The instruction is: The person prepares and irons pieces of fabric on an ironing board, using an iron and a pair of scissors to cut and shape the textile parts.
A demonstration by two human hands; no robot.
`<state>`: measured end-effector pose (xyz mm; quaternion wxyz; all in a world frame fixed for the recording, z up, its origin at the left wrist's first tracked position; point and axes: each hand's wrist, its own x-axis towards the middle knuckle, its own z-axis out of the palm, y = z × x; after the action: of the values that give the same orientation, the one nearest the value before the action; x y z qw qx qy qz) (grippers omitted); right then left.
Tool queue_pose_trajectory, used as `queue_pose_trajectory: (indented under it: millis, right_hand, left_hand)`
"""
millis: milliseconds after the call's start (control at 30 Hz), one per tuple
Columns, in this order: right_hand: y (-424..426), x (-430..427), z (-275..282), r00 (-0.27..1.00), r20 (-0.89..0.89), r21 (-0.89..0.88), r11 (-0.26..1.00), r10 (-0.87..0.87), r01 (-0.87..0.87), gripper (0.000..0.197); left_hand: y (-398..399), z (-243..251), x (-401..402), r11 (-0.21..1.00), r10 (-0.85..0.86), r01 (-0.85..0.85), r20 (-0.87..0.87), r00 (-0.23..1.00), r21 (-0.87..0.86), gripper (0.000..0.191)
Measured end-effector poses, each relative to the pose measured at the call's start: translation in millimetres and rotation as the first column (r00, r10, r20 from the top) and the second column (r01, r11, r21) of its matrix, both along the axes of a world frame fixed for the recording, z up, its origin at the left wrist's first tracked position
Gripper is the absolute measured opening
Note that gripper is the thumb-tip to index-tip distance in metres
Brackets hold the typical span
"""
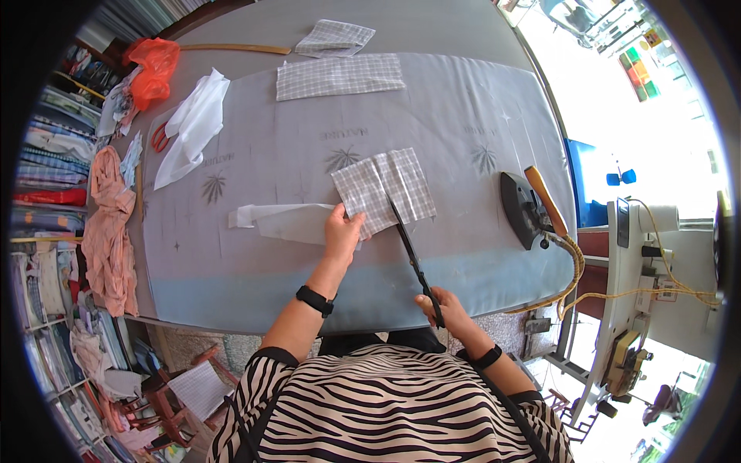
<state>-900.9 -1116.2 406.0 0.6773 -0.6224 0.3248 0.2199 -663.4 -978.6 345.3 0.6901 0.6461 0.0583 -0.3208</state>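
Note:
Over the grey padded table, my left hand [344, 232] pinches the near left corner of a grey-and-white checked cloth piece [362, 188]. My right hand [448, 311] grips the handles of long black fabric shears [412, 254]. Their blades reach into the cloth from its near edge, and a slit or crease runs on toward the far edge. A strip of thin white fabric [289, 222] lies partly beneath my left hand and the checked piece. Farther off are a flat checked panel [341, 77] and a folded checked piece [336, 38].
A clothes iron [524, 208] with a wooden handle rests at the right, its cord [573, 278] trailing over the table's edge. At left lie white fabric [197, 124], red-handled scissors [160, 138], an orange plastic bag [153, 69] and pink cloth [110, 231]. A wooden ruler [237, 48] lies at the back.

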Motion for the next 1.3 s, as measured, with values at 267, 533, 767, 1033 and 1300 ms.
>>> queue_pose_trajectory:
  millis: [267, 533, 767, 1033, 1300]
  right_hand:
    - [-1, 11, -6, 0.999, 0.028, -0.035, 0.999, 0.016, -0.015, 0.048]
    - [-3, 20, -4, 1.000, -0.017, -0.064, 0.998, 0.005, -0.006, 0.053]
    - [-14, 56, -12, 0.999, 0.005, -0.043, 0.998, 0.052, -0.052, 0.050]
    - [-19, 63, 5, 0.998, 0.020, 0.031, 0.997, 0.066, -0.067, 0.047]
    - [-29, 88, -2, 0.994, 0.029, -0.056, 0.993, 0.107, -0.105, 0.047]
  left_hand:
    - [-2, 0, -2, 1.000, 0.019, -0.019, 0.013, 1.000, -0.003, 0.023]
    - [-1, 0, -2, 1.000, 0.011, -0.010, 0.005, 1.000, -0.026, 0.023]
    - [-4, -3, -3, 1.000, -0.002, 0.002, 0.024, 1.000, 0.031, 0.023]
    - [4, -15, -2, 1.000, -0.008, 0.007, 0.054, 0.999, 0.010, 0.024]
    - [0, -14, -8, 0.995, 0.087, -0.082, 0.091, 0.992, -0.051, 0.015]
